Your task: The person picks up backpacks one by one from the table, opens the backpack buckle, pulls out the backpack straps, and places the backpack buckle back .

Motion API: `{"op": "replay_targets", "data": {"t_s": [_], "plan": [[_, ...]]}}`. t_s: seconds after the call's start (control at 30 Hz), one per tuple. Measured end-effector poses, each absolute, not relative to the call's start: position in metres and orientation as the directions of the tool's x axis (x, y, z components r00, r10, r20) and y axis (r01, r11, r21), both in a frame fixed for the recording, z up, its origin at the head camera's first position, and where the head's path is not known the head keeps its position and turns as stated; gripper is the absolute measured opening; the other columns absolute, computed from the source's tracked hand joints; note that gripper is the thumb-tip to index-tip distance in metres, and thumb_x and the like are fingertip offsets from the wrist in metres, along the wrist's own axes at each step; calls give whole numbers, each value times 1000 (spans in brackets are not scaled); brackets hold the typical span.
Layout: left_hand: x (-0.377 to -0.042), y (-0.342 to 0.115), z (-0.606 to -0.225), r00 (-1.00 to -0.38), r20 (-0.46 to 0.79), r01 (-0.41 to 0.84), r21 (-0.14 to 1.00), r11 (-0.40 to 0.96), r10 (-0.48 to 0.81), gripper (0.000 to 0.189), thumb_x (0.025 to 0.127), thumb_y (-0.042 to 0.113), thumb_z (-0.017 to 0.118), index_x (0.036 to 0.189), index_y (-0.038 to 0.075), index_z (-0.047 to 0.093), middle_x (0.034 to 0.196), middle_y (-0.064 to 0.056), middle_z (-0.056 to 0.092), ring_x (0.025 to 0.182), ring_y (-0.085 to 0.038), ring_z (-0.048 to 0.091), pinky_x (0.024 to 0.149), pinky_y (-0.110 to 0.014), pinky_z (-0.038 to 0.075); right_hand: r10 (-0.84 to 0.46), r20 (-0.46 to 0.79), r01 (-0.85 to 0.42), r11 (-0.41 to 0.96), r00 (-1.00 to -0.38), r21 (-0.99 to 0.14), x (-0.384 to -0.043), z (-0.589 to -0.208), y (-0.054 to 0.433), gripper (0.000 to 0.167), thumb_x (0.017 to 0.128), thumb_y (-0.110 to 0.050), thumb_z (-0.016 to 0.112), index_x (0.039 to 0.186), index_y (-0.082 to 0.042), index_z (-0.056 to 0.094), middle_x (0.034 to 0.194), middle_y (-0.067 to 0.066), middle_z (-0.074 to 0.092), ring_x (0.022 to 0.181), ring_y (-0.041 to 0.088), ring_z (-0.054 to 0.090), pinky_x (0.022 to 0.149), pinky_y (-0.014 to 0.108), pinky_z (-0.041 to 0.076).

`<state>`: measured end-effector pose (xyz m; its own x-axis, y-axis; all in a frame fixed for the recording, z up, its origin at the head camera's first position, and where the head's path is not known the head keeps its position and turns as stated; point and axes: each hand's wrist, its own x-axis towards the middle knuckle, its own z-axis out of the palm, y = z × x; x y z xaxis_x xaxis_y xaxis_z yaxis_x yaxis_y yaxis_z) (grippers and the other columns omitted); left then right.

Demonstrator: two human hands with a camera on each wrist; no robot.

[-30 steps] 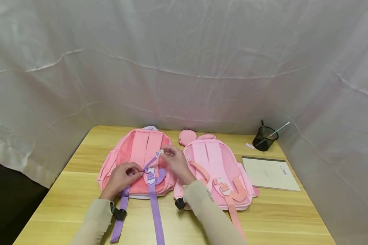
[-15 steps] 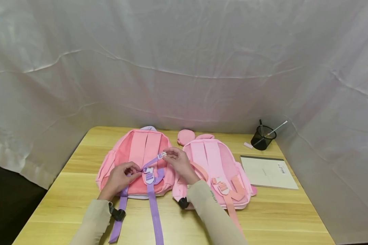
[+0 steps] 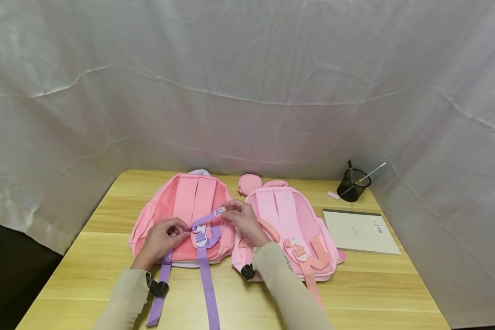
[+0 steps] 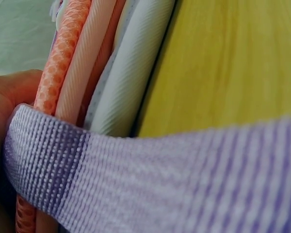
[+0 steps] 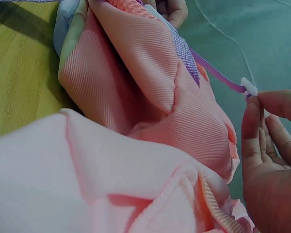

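Note:
A coral-pink backpack lies on the table with its shoulder straps facing up. My left hand pinches a thin purple strap between thumb and finger over the backpack's lower part. At that strap's end is a small white buckle, pinched by the fingertips of my right hand. The right wrist view shows this white buckle at the thumb and finger. Below the strap sits a larger white buckle on wide purple webbing. Such webbing crosses the left wrist view close up.
A lighter pink backpack with orange straps lies directly to the right, partly under my right forearm. Behind it is a small round pink pouch. Farther right are a notebook, a pale pink eraser-like block and a black mesh pen holder.
My right hand has moved slightly right and down with the small white buckle, so the purple strap lies at a flatter angle. My left hand keeps its pinch in nearly the same spot.

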<state>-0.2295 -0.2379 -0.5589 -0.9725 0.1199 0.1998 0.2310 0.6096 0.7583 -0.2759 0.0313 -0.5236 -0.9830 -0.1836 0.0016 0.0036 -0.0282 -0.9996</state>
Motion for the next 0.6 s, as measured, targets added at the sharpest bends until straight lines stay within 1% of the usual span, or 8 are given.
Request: {"op": "replay_targets", "data": {"t_s": [0.13, 0.23, 0.43, 0.6], "plan": [[-229, -238, -558, -973, 198, 229, 753, 617, 120, 12, 87, 25, 85, 89, 28, 73, 78, 10, 65, 76, -10, 58, 73, -25, 47, -154, -51, 53, -8, -987, -999, -276, -525, 31, 31, 87, 5, 73, 117, 9, 68, 102, 13, 71, 90, 12, 65, 80, 20, 56], [-230, -238, -558, -973, 201, 229, 752, 618, 117, 13, 87, 24, 85, 89, 28, 73, 78, 10, 65, 76, -10, 58, 73, -25, 47, -142, -68, 65, 27, -988, -998, -275, -525, 30, 29, 86, 6, 72, 115, 8, 69, 99, 12, 70, 87, 12, 64, 79, 21, 56], [-230, -238, -558, -972, 204, 231, 760, 607, 114, 14, 87, 23, 85, 89, 28, 73, 78, 10, 66, 75, -10, 59, 72, -24, 47, -128, -72, 57, 120, -989, -991, -274, -525, 30, 26, 85, 5, 72, 111, 6, 70, 98, 13, 71, 82, 12, 64, 76, 23, 57], [-230, -239, -559, -970, 209, 240, 763, 600, 123, 13, 88, 24, 85, 89, 28, 73, 78, 10, 65, 75, -10, 58, 72, -24, 48, -118, -57, 33, 199, -991, -980, -275, -529, 30, 24, 84, 3, 73, 107, 2, 72, 95, 10, 71, 82, 11, 63, 74, 22, 55]]}}
